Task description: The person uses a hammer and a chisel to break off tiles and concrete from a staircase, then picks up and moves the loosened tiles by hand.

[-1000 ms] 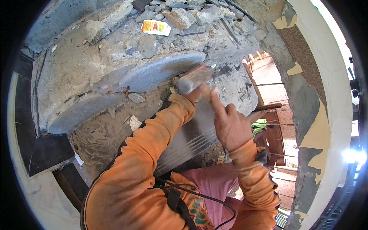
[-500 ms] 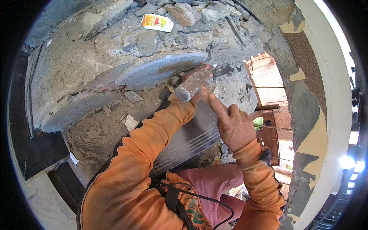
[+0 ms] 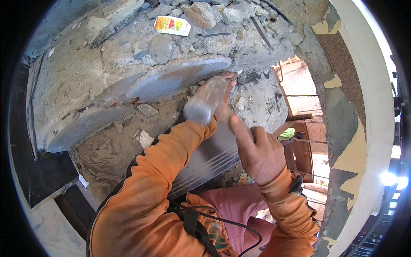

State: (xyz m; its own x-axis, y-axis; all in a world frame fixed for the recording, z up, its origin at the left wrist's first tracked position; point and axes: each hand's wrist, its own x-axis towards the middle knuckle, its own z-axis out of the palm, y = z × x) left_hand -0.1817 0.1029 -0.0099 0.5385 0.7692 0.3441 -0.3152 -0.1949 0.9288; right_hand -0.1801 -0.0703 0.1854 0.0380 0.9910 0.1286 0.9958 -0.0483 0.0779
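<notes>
My right hand [image 3: 262,155] is closed round the handle of a heavy hammer, its index finger stretched along the handle. The thick metal head of the hammer [image 3: 209,96] is smeared by motion and passes in front of my left hand [image 3: 231,82]. Of the left hand only some fingers show, closed round what looks like a chisel; its pale tip [image 3: 239,73] pokes out beyond them, by the broken edge of the concrete. Just left of it curves a rounded concrete slab edge [image 3: 171,78]. A dark polished stone step [image 3: 209,160] with grooved lines lies below my hands.
Broken concrete lumps [image 3: 201,15] and a printed carton [image 3: 172,25] lie on the rubble ledge at the top. At right an opening [image 3: 302,85] with thin bars shows a lower area, beside a damaged wall [image 3: 342,107]. A white chunk [image 3: 146,139] lies left of my arm.
The hammer head has swung slightly left and down, away from the chisel tip, and is now blurred. My right hand has shifted a little left; the left hand stays about where it was.
</notes>
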